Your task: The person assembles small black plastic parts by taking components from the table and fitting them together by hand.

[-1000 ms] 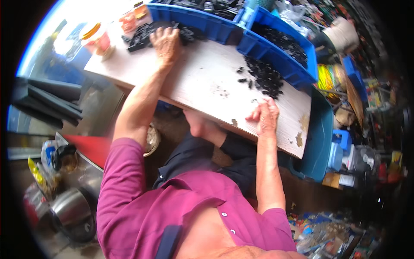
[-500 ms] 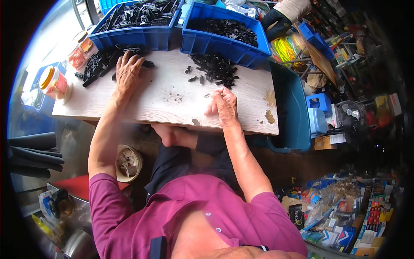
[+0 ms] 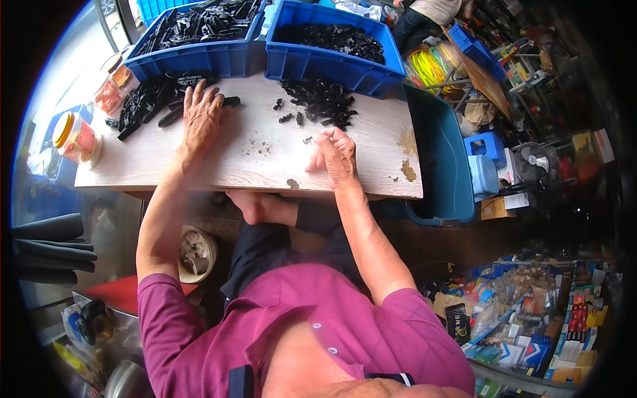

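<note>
Left hand (image 3: 201, 121), grip slack, spread over long black parts (image 3: 141, 105), far left on surface (image 3: 245, 171). Right hand (image 3: 338, 159), near right, curled beside small dark piece (image 3: 307, 140); grip contents: cannot tell.

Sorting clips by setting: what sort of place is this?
Probably a small workshop or storeroom: blue bins of black parts on a worn worktable, with packaged goods crowded at lower right.
</note>
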Available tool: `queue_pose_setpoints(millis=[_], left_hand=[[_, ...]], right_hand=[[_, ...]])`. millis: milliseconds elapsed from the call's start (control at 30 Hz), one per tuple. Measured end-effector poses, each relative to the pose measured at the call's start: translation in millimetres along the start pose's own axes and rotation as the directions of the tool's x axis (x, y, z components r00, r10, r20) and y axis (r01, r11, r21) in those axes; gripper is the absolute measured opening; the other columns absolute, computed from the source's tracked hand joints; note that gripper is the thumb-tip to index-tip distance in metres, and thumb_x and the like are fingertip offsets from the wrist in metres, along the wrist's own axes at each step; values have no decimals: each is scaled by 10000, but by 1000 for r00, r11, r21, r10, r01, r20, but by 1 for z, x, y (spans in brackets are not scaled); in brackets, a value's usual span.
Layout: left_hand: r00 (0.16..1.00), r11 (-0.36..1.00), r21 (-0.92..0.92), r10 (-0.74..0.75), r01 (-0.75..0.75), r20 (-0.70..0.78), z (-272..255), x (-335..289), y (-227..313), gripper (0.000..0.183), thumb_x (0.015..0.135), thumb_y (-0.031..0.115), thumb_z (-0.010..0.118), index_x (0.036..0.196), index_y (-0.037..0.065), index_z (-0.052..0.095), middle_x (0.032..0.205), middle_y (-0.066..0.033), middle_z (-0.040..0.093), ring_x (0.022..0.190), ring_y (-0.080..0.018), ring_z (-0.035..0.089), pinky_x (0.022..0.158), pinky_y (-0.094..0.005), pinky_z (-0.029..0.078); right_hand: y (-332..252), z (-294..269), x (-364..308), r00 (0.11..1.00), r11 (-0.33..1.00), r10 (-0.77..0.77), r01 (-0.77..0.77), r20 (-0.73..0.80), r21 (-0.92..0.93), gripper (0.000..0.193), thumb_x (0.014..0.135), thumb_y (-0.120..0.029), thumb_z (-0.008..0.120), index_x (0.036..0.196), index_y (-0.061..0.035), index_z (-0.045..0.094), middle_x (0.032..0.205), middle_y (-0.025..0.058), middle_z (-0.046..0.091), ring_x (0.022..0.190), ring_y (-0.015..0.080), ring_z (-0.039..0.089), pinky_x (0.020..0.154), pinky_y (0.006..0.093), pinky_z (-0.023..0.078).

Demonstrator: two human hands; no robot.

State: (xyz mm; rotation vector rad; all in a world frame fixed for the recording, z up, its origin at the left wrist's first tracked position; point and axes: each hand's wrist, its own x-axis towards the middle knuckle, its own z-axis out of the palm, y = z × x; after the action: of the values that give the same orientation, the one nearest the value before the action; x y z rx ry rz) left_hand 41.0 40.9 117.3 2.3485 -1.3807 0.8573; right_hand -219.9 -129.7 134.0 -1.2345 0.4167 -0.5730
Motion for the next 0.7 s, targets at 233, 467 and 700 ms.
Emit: queue_pose_setpoints(millis=[233,467,700], left_hand=[[993,983,-182,11,-33,-118,0,2,26,241,883,283,622,820,60,687,1076,-113,642,1206,-366,488,1039,-514,322],[790,141,-882,-523,450,319,-30,-27,96,235,932,258,624,1042,53,657,943,-58,668,821,-191,647,693,-304,508],[659,-700,-509,-72,501,748,-40,-18,178,262,927,239,628,1041,10,572,870,-98,647,715,-171,669,628,-261,563]], right_hand=[[4,-4,3,999,999,23,-24,-31,-28,130,864,-159,645,904,-66,563,473,15,467,397,153,522,425,336,524],[7,-6,3,999,999,-35,35,34,-21,129,881,-153,628,962,-62,585,476,18,469,408,156,519,451,328,524],[0,10,-5,1000,1000,19,-19,-8,19,140,868,-148,694,943,-51,626,588,37,586,453,116,545,467,251,484]])
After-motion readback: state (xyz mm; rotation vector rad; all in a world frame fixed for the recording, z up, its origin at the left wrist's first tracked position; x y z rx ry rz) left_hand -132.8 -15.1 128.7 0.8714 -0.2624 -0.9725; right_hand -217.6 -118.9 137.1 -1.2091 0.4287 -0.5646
